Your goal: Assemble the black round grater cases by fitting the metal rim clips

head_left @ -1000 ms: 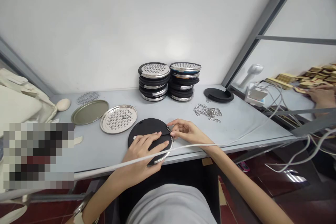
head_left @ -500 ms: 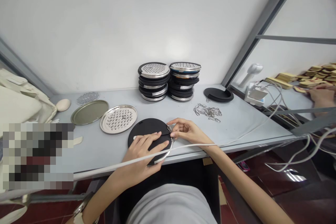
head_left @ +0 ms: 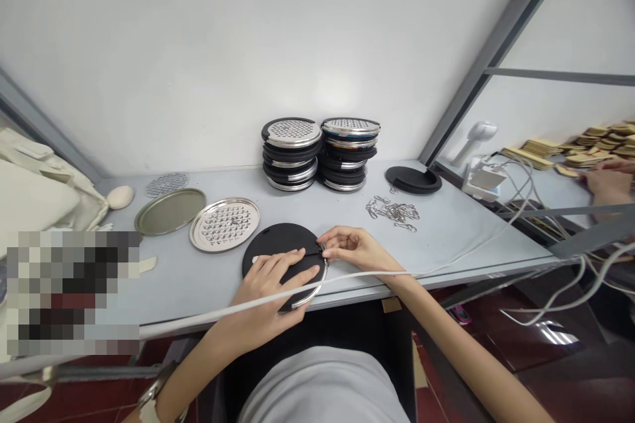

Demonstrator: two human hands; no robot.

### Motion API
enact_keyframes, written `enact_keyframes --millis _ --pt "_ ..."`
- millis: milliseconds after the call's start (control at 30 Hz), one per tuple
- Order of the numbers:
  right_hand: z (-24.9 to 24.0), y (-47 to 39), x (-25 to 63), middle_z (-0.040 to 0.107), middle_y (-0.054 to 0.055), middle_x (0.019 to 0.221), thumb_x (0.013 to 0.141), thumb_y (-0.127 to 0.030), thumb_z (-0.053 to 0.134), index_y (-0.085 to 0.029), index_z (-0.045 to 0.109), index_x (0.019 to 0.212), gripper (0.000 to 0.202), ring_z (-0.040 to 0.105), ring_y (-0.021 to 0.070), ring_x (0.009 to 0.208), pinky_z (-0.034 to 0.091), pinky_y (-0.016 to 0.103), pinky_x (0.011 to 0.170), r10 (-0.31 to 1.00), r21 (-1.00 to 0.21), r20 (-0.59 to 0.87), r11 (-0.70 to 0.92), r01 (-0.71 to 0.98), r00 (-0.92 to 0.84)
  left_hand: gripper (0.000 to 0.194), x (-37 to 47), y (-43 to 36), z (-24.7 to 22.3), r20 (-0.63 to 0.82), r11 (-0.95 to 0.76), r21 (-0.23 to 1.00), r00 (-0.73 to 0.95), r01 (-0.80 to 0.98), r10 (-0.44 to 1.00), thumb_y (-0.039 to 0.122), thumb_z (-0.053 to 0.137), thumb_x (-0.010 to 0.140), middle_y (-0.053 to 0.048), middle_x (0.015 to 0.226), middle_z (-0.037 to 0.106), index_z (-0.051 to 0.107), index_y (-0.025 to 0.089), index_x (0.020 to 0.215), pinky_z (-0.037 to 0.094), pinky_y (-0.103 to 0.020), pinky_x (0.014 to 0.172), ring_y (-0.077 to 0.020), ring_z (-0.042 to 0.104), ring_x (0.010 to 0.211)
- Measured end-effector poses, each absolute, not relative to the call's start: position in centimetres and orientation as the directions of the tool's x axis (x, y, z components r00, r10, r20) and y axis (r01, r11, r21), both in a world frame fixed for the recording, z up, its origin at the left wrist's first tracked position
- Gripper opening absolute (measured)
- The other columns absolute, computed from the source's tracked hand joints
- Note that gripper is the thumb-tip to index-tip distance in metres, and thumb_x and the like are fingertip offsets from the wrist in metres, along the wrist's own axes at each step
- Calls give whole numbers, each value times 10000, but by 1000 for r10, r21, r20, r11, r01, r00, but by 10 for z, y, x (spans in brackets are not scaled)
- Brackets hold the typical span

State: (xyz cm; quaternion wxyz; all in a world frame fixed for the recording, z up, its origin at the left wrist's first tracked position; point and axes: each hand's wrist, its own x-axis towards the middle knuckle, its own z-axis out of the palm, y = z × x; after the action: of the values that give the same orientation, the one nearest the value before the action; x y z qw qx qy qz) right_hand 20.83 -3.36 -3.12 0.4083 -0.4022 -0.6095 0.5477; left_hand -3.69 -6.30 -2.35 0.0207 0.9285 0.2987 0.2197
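Note:
A round black case point(head_left: 285, 238) with a silver rim on its near right side lies at the table's front edge. My left hand point(head_left: 278, 284) rests flat across its top, fingers spread, with the thumb by the near rim. At the case's right edge, my right hand point(head_left: 354, 250) pinches a small metal snap hook point(head_left: 322, 248) between thumb and fingertips; the fingers partly hide it. Similar metal snap hooks point(head_left: 397, 211) lie in a loose pile beyond the right hand. Left of the case is a round metal grater plate point(head_left: 225, 225).
Two stacks of black-and-silver round graters point(head_left: 292, 152) stand by the wall. A black ring-shaped part point(head_left: 413, 180) lies at the right rear, an olive disc point(head_left: 170, 211) at left. A white cable point(head_left: 367, 275) crosses before my forearms. Another person's hand point(head_left: 612, 182) is far right.
My right fingers have shifted the snap hook slightly at the case's edge. The left hand stays in place on the case.

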Motion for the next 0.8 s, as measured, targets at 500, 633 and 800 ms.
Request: enact_keyframes --millis 500,633,800 --pt "-33 -35 210 681 28 830 695 -336 786 -166 686 1026 386 637 148 812 513 308 820 935 -990 93 124 68 -343 465 -36 -63 -21 393 -819 177 724 545 567 240 569 867 -82 1372 492 510 300 1325 380 -430 963 -264 451 1249" --pt "-33 -34 210 684 35 842 704 -356 776 -169 687 1032 388 637 158 823 514 324 830 935 -988 95 131 84 -341 476 -37 -63 -21 387 -818 182 725 546 570 246 576 865 -75 1383 481 503 304 1332 376 -427 969 -263 447 1252" --pt "-34 -34 210 683 31 849 696 -348 785 -177 698 1021 377 627 153 827 505 309 828 936 -986 103 141 90 -336 475 -38 -64 -21 371 -816 174 731 551 572 243 559 873 -77 1396 470 493 306 1338 364 -436 971 -259 435 1263"
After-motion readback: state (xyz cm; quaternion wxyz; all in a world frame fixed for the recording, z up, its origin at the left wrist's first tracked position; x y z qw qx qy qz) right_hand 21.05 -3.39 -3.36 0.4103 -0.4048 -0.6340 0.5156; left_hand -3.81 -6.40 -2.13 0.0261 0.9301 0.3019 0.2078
